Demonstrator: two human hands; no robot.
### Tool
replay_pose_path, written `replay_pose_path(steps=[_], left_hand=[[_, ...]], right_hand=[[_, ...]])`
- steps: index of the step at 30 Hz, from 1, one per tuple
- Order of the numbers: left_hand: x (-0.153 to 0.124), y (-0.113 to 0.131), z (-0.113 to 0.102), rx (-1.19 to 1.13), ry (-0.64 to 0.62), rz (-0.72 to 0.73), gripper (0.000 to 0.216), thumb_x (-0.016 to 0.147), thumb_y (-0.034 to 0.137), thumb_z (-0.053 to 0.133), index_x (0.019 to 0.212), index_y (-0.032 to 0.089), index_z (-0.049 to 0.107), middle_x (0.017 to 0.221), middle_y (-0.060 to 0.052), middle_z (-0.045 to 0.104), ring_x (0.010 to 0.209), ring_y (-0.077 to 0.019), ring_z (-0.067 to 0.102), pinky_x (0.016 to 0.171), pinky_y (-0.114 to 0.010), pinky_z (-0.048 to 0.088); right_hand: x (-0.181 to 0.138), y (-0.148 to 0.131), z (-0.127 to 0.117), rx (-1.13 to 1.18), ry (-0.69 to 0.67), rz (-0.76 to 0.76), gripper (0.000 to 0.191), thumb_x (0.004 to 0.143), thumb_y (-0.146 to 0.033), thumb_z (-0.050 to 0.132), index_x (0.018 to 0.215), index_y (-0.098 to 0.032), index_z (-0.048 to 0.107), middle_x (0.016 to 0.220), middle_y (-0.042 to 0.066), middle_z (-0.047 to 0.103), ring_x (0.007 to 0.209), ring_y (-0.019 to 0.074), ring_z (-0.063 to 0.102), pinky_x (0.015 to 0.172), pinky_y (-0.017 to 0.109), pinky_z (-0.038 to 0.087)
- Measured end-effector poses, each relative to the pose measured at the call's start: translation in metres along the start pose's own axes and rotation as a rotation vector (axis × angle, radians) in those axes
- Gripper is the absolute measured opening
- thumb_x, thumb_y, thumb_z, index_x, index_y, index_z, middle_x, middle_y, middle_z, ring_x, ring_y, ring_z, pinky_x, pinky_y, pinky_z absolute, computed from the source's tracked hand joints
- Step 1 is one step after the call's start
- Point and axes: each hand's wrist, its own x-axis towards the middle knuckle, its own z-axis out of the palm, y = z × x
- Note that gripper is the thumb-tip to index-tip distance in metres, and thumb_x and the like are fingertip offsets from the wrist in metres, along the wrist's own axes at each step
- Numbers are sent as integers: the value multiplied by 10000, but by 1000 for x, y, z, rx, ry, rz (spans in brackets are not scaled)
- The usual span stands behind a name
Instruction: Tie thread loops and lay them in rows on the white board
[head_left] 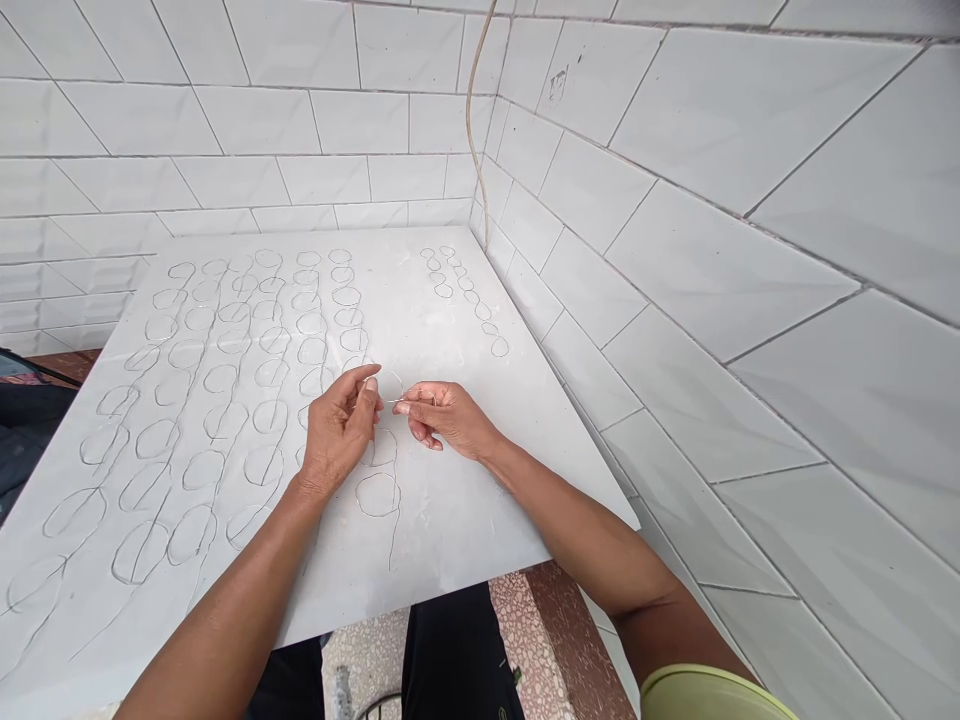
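Note:
Both my hands hold one thin wire loop [391, 384] just above a white table [465, 500]. My left hand [341, 428] pinches the loop's left side with thumb and fingertips. My right hand [444, 415] pinches the wire's right end, its other fingers curled. Directly below the hands lie two finished wire loops with long tails [377, 495]. Several rows of similar wire loops [225, 380] cover the table's left and middle.
A short column of smaller wire rings [465, 295] lies near the far right corner. White tiled walls [675, 250] close the back and right sides. A cable [471, 110] hangs down in the corner. A green rim [705, 695] shows at the bottom right.

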Motion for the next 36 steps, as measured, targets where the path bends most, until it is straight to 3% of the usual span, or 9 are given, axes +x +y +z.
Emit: replay_pose_path(steps=[5, 10, 19, 30, 36], left_hand=[[5, -1, 1, -119, -47, -60, 328, 956, 425, 609, 1176, 200, 701, 701, 13, 593, 454, -96, 514, 436, -249, 452], [1, -6, 10, -184, 104, -23, 259, 951, 415, 630, 1046, 185, 701, 718, 10, 595, 478, -93, 539, 451, -244, 469], [-8, -9, 30, -11, 327, 64, 220, 984, 403, 574, 1046, 209, 657, 697, 38, 591, 490, -89, 554, 501, -227, 487], [-7, -6, 24, -114, 192, 41, 373, 1006, 525, 500, 1101, 194, 644, 769, -3, 612, 518, -100, 549, 494, -239, 484], [-9, -7, 22, -100, 140, 59, 364, 1039, 483, 435, 1155, 199, 632, 801, -17, 605, 562, -111, 535, 487, -239, 470]], right_hand=[[-1, 0, 1, 75, -48, 9, 315, 815, -430, 781, 892, -165, 630, 550, -44, 589, 431, 89, 468, 355, 203, 329], [-1, 2, 5, 149, -87, 52, 325, 816, -434, 787, 897, -165, 622, 543, -50, 585, 418, 85, 467, 341, 195, 331], [-2, 4, 11, 201, -122, 40, 323, 839, -452, 765, 860, -162, 624, 581, -43, 597, 419, 75, 473, 352, 199, 346], [-1, 3, 6, 106, -44, -10, 337, 833, -462, 759, 924, -159, 642, 587, -35, 608, 442, 89, 492, 368, 209, 356], [-1, 2, 5, 95, -46, 9, 368, 808, -479, 783, 923, -161, 639, 574, -42, 593, 439, 89, 484, 367, 210, 343]])
